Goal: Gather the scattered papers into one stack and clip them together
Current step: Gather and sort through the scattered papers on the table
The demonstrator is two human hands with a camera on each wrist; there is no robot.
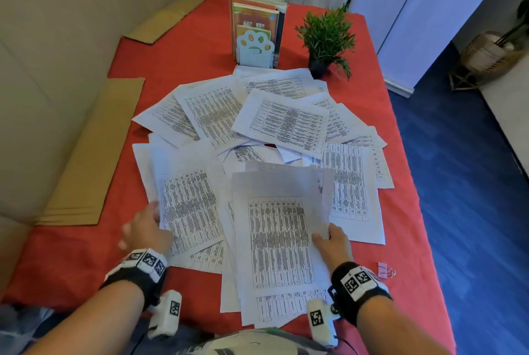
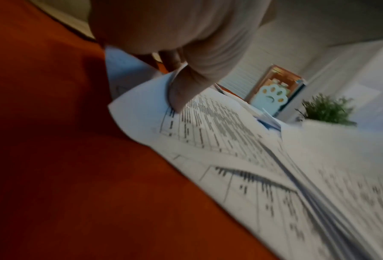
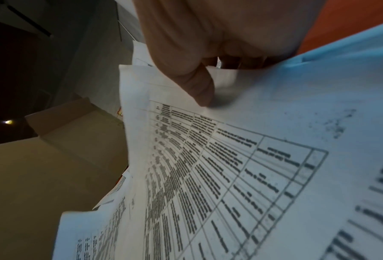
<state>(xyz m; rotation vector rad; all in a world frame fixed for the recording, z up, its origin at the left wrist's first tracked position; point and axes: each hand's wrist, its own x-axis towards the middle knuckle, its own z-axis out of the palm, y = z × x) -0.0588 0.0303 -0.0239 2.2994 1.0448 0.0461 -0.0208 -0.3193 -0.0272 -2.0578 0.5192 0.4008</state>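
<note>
Right hand [image 1: 333, 243] fingers pinch a gathered sheaf [image 1: 279, 243]; left hand [image 1: 147, 230] fingers pinch one sheet [image 1: 189, 206].

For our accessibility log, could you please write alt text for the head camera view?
Printed papers lie scattered over a red table; the left hand grips one sheet's edge and the right hand holds a partial stack. A pink binder clip lies near the right wrist.

Black wristbands [image 1: 347, 286] (checkered markers), white cameras [image 1: 322, 321]
</note>
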